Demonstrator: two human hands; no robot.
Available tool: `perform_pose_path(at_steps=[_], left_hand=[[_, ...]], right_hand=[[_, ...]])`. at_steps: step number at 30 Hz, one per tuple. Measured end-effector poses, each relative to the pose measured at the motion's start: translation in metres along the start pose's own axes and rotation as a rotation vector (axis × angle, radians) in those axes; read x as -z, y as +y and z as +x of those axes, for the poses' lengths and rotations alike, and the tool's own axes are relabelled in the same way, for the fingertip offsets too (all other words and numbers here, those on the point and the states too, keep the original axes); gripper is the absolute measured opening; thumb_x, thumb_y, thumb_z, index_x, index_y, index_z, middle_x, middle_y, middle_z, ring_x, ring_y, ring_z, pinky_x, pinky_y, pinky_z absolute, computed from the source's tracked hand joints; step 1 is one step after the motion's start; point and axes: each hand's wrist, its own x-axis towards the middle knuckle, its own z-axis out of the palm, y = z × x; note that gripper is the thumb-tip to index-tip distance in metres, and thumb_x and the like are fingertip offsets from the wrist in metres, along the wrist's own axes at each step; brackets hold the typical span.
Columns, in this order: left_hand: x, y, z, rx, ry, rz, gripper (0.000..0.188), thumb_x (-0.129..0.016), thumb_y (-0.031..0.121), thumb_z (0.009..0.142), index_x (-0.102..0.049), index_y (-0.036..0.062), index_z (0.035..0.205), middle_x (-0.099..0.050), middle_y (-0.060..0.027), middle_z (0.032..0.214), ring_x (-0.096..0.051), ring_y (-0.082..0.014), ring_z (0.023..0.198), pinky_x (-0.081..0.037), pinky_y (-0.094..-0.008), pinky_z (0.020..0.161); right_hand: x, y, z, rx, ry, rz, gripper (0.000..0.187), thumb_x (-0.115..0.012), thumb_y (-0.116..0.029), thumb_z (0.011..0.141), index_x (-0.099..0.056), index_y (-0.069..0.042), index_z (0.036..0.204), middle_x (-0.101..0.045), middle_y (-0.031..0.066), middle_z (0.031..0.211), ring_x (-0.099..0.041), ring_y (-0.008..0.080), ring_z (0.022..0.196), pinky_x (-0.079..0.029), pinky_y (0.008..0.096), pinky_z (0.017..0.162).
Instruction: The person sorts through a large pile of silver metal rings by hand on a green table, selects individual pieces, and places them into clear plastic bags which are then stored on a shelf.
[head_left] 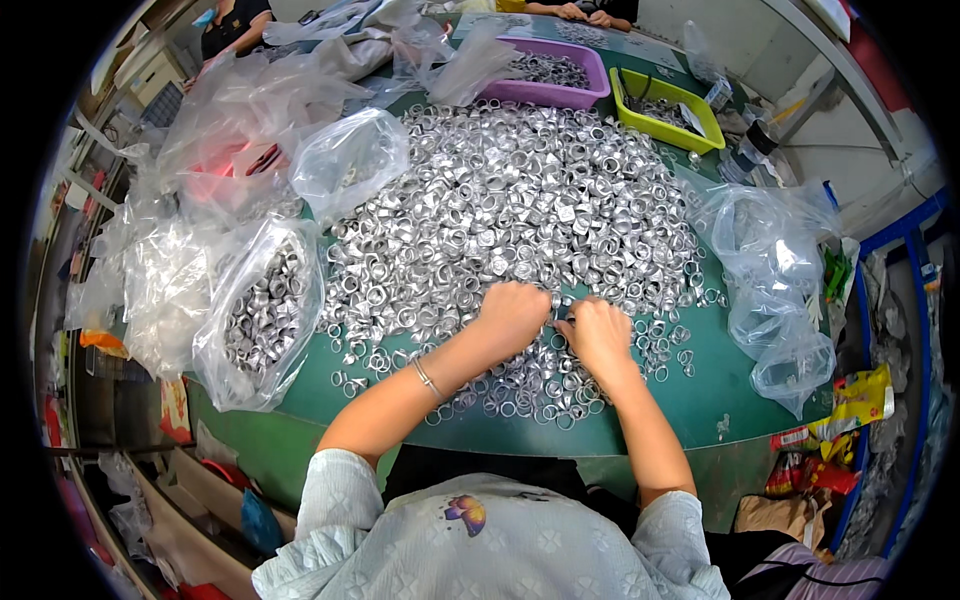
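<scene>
A broad heap of silver metal rings (510, 200) covers the middle of the table, and more loose rings lie at its near edge. My left hand (513, 314) is closed over the near side of the heap, knuckles up, with its fingertips hidden. Just to its right, my right hand (600, 338) is bent inward, thumb and fingers drawn together among the rings. The hands are close but apart, with small metal pieces between them. What either one grips is too small and covered to make out.
A clear bag of rings (268, 310) stands at the left, beside piled plastic bags (175, 290). Purple (597, 75) and lime-green (690, 140) trays hold metal pieces at the back. Crumpled clear plastic (770, 270) lies right. Two other people sit across the green table (700, 410).
</scene>
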Motion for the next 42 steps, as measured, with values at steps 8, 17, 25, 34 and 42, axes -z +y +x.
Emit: perform_pose_path(at_steps=[8,17,25,34,42], left_hand=[[0.015,-0.009,0.003,0.051,-0.169,-0.074,0.027,-0.072,0.032,0.069,-0.066,0.0109,0.084,-0.065,-0.0120,0.077,-0.064,-0.0294,0.073,-0.050,-0.0393,0.064],[0.010,-0.026,-0.007,0.113,0.061,-0.510,0.028,-0.074,0.029,0.068,-0.068,0.0065,0.084,-0.063,-0.0114,0.070,-0.063,-0.0260,0.069,-0.048,-0.0341,0.060],[0.029,-0.010,-0.034,0.456,-0.145,-1.719,0.017,-0.066,0.019,0.082,-0.062,0.0046,0.090,-0.053,0.0020,0.062,-0.045,-0.0041,0.052,-0.031,-0.0184,0.045],[0.023,0.006,-0.054,0.464,-0.085,-1.938,0.021,-0.059,0.021,0.087,-0.059,0.0021,0.094,-0.055,-0.0010,0.071,-0.044,-0.0053,0.055,-0.032,-0.0174,0.048],[0.017,-0.001,-0.071,0.586,0.051,-2.065,0.024,-0.053,0.025,0.089,-0.055,0.0011,0.087,-0.061,-0.0110,0.080,-0.050,-0.0093,0.054,-0.037,-0.0178,0.040]], right_hand=[[0.002,0.028,-0.008,-0.049,0.059,0.221,0.016,-0.070,-0.022,0.070,-0.069,-0.010,0.081,-0.065,0.0125,0.084,-0.063,0.0318,0.076,-0.050,0.0414,0.066],[-0.004,0.015,-0.009,-0.001,0.168,0.138,0.021,-0.071,-0.024,0.069,-0.066,-0.008,0.081,-0.063,0.0110,0.079,-0.062,0.0313,0.069,-0.049,0.0410,0.060],[-0.014,0.005,-0.006,0.014,0.189,0.112,0.022,-0.071,-0.023,0.069,-0.065,-0.002,0.073,-0.063,0.0136,0.079,-0.063,0.0322,0.067,-0.049,0.0421,0.058],[-0.013,0.009,-0.020,0.008,0.234,0.209,0.017,-0.066,-0.021,0.072,-0.066,-0.004,0.074,-0.063,0.0138,0.081,-0.063,0.0319,0.069,-0.050,0.0404,0.062],[0.037,0.140,-0.086,-0.480,0.772,0.377,0.019,-0.066,-0.020,0.076,-0.067,-0.003,0.082,-0.064,0.0140,0.081,-0.062,0.0324,0.072,-0.047,0.0389,0.063]])
